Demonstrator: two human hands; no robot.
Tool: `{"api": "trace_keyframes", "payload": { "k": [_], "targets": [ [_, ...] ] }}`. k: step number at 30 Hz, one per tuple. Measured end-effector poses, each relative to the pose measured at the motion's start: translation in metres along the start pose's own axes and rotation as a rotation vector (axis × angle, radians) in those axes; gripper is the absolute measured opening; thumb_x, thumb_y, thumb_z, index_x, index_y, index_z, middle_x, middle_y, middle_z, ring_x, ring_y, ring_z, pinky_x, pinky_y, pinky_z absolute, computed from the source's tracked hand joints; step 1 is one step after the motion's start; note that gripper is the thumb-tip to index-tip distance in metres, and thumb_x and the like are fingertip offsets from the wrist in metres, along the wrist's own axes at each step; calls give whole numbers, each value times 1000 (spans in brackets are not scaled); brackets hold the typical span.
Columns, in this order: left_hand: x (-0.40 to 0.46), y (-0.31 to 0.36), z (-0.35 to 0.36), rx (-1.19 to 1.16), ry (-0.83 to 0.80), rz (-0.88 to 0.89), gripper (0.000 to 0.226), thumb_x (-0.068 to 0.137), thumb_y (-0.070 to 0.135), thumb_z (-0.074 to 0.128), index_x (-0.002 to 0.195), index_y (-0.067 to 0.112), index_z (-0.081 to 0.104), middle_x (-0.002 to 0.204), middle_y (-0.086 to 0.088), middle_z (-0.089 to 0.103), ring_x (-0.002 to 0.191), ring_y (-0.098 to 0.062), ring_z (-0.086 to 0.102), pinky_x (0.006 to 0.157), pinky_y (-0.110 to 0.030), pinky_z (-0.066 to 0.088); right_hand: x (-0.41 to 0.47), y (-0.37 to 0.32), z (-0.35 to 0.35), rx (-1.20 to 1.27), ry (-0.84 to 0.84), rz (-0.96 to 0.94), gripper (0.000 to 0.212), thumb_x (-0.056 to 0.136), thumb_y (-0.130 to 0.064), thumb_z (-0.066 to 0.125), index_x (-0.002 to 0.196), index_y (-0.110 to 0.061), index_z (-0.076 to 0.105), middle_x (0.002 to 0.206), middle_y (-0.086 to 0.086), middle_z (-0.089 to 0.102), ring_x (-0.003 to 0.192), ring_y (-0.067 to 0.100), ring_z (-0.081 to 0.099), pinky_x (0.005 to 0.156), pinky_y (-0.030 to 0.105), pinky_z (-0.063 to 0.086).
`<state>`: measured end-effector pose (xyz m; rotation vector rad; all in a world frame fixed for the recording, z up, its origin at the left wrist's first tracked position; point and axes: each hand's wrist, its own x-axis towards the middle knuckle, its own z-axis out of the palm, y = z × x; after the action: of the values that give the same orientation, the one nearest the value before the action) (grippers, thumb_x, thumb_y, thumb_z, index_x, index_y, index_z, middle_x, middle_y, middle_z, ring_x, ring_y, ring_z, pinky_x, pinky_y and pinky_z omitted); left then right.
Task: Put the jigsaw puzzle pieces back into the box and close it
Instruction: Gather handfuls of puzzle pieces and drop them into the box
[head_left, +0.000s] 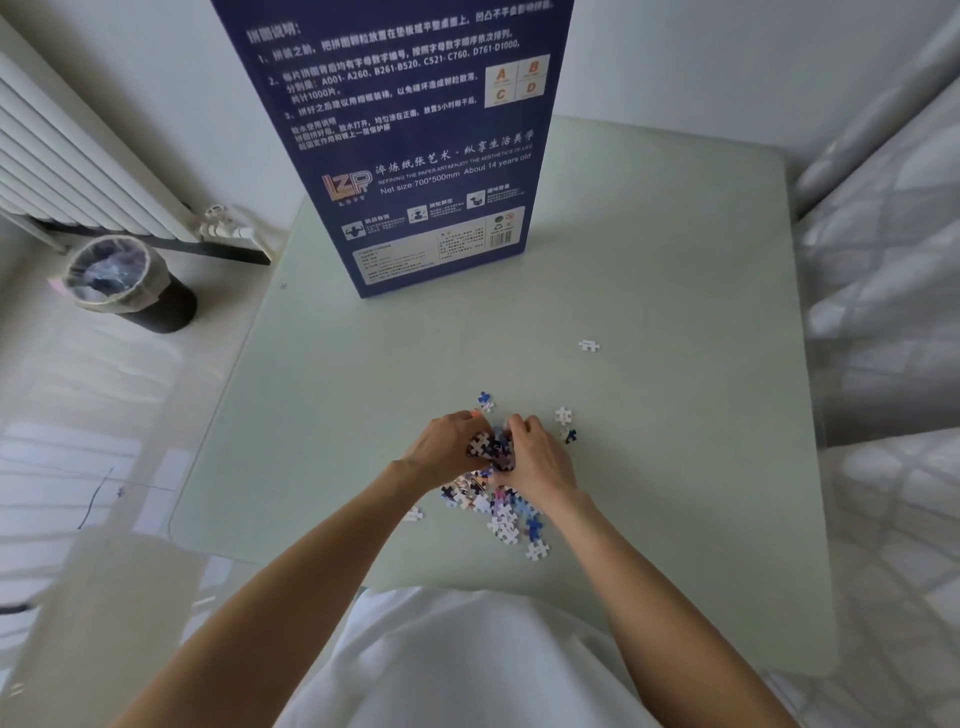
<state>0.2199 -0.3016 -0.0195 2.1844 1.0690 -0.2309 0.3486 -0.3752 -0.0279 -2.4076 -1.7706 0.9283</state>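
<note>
A tall dark-blue puzzle box (415, 156) stands upright at the far side of the pale green table (675, 364); its top is out of frame. My left hand (444, 452) and my right hand (535, 462) are cupped together around a clump of jigsaw pieces (491, 447), fingers curled round them. A loose pile of pieces (506, 512) lies on the table under and behind my wrists. Stray pieces lie apart: a white one (588, 345) farther out, a blue one (485, 401) just beyond my hands, and a white one (563, 415) to the right.
A black waste bin with a plastic liner (122, 283) stands on the floor at the left, below a white radiator (67, 161). A white quilted bed (893, 312) runs along the table's right side. A pale chair (104, 597) sits at the near left.
</note>
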Motion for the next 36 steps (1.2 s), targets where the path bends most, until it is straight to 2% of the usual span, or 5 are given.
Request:
{"api": "trace_keyframes", "payload": {
  "k": [12, 19, 26, 33, 36],
  "targets": [
    [-6, -6, -3, -16, 0, 25, 40, 82, 28, 70, 118, 15, 58, 112, -8, 58, 97, -27, 59, 83, -32, 45, -2, -7, 2, 22, 59, 1, 53, 74, -32, 76, 110, -11, 43, 111, 4, 51, 94, 19, 52, 73, 22, 39],
    [-10, -14, -4, -121, 42, 21, 28, 85, 25, 67, 112, 16, 64, 104, -2, 70, 89, -20, 65, 72, -17, 38, -2, -9, 0, 38, 54, -38, 60, 77, -28, 74, 126, -17, 41, 116, 1, 55, 99, 18, 56, 78, 24, 45],
    [-20, -36, -14, -199, 131, -82, 22, 84, 20, 68, 106, 16, 67, 98, -1, 71, 89, -19, 65, 73, -19, 43, -1, -10, 0, -13, 12, -43, 34, 82, -24, 68, 110, -14, 50, 107, 1, 48, 78, 13, 45, 63, 21, 34],
    [-22, -40, -21, -194, 195, -135, 22, 84, 21, 68, 105, 17, 68, 100, -1, 71, 89, -17, 65, 71, -15, 39, -5, -1, -11, 156, 119, -24, 21, 84, -24, 67, 97, -10, 58, 86, -3, 54, 78, 13, 49, 67, 21, 33],
    [-25, -31, -35, -206, 264, -98, 18, 83, 21, 68, 102, 19, 70, 95, 1, 72, 84, -14, 65, 67, -14, 38, -10, 2, -30, 246, 126, -26, 27, 81, -25, 71, 102, -10, 64, 95, 1, 64, 83, 13, 53, 71, 21, 35]
  ]
}}
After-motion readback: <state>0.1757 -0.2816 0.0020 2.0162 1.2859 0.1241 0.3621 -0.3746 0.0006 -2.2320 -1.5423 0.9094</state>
